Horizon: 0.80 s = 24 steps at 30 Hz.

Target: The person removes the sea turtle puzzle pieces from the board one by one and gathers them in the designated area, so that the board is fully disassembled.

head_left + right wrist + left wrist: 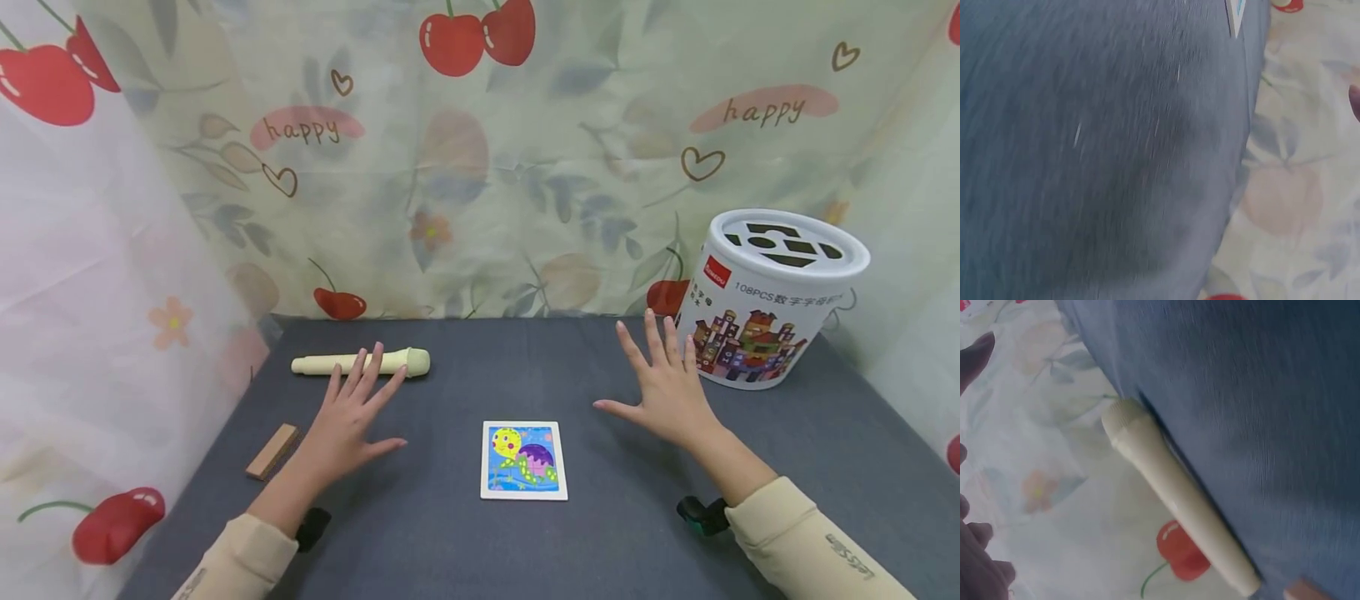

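With fingers spread, my left hand hovers over the table's left side, holding nothing. Just beyond its fingertips lies a cream toy microphone, partly covered by those fingers in the head view; the left wrist view shows the microphone at a slant. My right hand, also spread and bare, is raised in front of a white bucket with shaped holes in its lid. Between the hands a square turtle picture puzzle in a white frame lies flat. One corner of the puzzle shows in the right wrist view.
A small wooden block lies left of my left forearm. The dark grey table ends at a printed curtain with cherries, which also hangs along both sides. A dark wrist strap is on the right wrist.
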### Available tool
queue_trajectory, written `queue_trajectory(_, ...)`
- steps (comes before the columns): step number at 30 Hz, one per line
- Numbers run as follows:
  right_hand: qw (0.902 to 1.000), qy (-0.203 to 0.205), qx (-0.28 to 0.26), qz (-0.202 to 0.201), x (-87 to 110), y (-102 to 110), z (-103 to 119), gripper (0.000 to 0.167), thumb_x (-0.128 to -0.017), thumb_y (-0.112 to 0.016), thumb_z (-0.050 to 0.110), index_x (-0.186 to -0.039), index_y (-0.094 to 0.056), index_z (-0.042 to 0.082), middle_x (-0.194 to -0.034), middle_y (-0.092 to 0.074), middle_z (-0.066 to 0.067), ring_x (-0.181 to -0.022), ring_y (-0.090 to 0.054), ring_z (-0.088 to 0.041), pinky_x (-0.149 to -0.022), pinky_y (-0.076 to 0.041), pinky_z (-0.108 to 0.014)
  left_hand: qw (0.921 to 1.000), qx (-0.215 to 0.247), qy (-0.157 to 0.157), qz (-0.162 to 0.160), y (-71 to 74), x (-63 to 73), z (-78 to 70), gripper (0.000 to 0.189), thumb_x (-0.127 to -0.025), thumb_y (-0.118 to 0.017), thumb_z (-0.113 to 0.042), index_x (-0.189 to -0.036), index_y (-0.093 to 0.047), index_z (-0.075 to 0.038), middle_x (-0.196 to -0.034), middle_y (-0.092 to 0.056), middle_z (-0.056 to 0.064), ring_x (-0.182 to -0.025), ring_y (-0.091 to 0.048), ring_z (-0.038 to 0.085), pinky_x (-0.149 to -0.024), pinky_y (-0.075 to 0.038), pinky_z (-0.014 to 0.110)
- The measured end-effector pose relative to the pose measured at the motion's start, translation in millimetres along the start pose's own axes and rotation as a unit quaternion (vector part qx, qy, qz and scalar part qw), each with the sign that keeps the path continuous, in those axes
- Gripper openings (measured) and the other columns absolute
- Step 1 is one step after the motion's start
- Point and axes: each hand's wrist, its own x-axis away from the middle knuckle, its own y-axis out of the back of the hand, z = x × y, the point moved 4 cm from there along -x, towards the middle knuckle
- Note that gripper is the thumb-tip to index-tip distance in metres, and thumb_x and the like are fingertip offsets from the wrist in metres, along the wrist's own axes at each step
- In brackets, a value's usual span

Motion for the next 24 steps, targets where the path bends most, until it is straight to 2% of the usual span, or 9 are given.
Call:
queue_trajectory(3,0.9995,-0.002,-0.026,0.016,-3.6,-6.3,9.0,0.113,-0.070,-0.067,0.065,-0.151,0.001,0.027,-0.156,0.018,-0.011,-0.142,0.020,-0.036,-0.109,0.001,-0.066,0.9985,0.050,0.015,0.018,-7.2,-1.5,-4.6,0.095,-0.068,-0.081,-0.039,-0.146,-0.033,-0.013,-0.158,0.000,0.014,-0.143,-0.009,0.040,-0.105,-0.014,0.069)
queue_trajectory(6,0.9980,-0.006,-0.053,0.033,-6.7,-13.1,17.7,0.112,-0.071,-0.067,0.064,-0.151,0.002,0.026,-0.156,0.016,-0.013,-0.142,0.018,-0.037,-0.109,-0.001,-0.065,0.9948,0.095,0.021,0.033,-13.4,-4.6,-10.6,0.092,-0.068,-0.082,-0.034,-0.145,-0.036,-0.013,-0.156,-0.007,0.019,-0.142,-0.013,0.042,-0.104,-0.015,0.070)
queue_trajectory(10,0.9941,-0.007,-0.099,0.043,-11.2,-19.9,32.5,0.113,-0.071,-0.070,0.059,-0.151,0.004,0.027,-0.156,0.012,-0.017,-0.142,0.014,-0.039,-0.110,-0.002,-0.064,0.9851,0.151,0.023,0.079,-21.2,-10.9,-21.7,0.085,-0.069,-0.082,-0.029,-0.141,-0.041,-0.013,-0.154,-0.016,0.020,-0.141,-0.018,0.042,-0.106,-0.016,0.067)
queue_trajectory(17,0.9810,0.010,-0.187,0.049,-19.8,-28.8,66.1,0.114,-0.073,-0.075,0.045,-0.151,0.004,0.020,-0.156,0.010,-0.019,-0.142,0.011,-0.041,-0.110,-0.002,-0.064,0.9541,0.229,0.031,0.190,-41.5,-20.5,-42.3,0.073,-0.073,-0.079,-0.025,-0.138,-0.047,-0.011,-0.154,-0.020,0.017,-0.142,-0.017,0.037,-0.110,-0.013,0.063)
queue_trajectory(21,0.9707,0.017,-0.231,0.066,-23.6,-35.8,82.3,0.110,-0.075,-0.076,0.041,-0.151,0.000,0.018,-0.156,0.006,-0.019,-0.143,0.009,-0.041,-0.109,-0.005,-0.065,0.9375,0.242,0.034,0.248,-53.8,-25.3,-52.9,0.071,-0.075,-0.078,-0.028,-0.137,-0.048,-0.014,-0.154,-0.021,0.018,-0.143,-0.016,0.038,-0.111,-0.013,0.062)
queue_trajectory(24,0.9632,0.014,-0.253,0.089,-25.5,-42.9,91.6,0.103,-0.076,-0.075,0.037,-0.151,-0.009,0.015,-0.156,0.000,-0.020,-0.143,0.005,-0.042,-0.108,-0.010,-0.066,0.9224,0.244,0.038,0.297,-62.8,-27.5,-60.1,0.070,-0.075,-0.077,-0.030,-0.138,-0.048,-0.017,-0.154,-0.020,0.018,-0.143,-0.015,0.037,-0.111,-0.014,0.060)
